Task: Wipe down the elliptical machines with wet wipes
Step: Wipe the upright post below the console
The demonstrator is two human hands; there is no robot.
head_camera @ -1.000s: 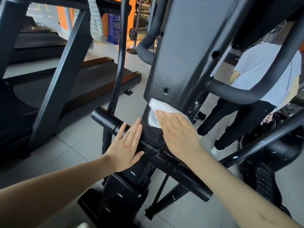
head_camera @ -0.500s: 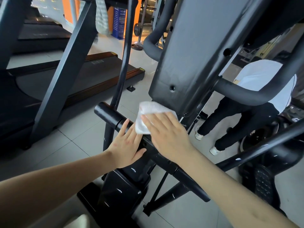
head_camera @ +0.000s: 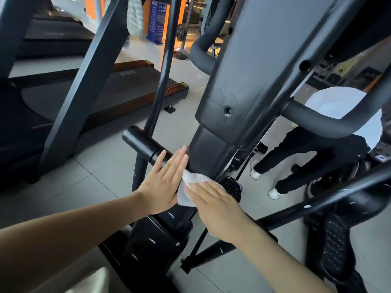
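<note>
**Down low on the elliptical, a wipe under a flat palm**

Both hands are spread flat against the lower part of the black elliptical machine (head_camera: pixel 249 81). The right hand (head_camera: pixel 218 210) lies with straight fingers on a white wet wipe (head_camera: pixel 191 179), pressing it against the narrow dark section of the upright column, just below the wider grey housing. Part of the wipe shows past the fingertips and along the thumb side; the rest is hidden under the palm.

The left hand (head_camera: pixel 163 182) rests just beside it, fingers straight and together. It lies over the inner end of a short black crossbar (head_camera: pixel 143 144), with the fingertips at the column's edge. The wipe's left edge touches the side of this hand.

A curved padded handlebar (head_camera: pixel 317 121) crosses to the right, and a ridged pedal (head_camera: pixel 334 240) sits lower right. Behind the machine, another person (head_camera: pixel 317 149) in a white top and dark trousers bends over the grey tiled floor (head_camera: pixel 101 178). A treadmill (head_camera: pixel 105 92) stands to the left.
</note>
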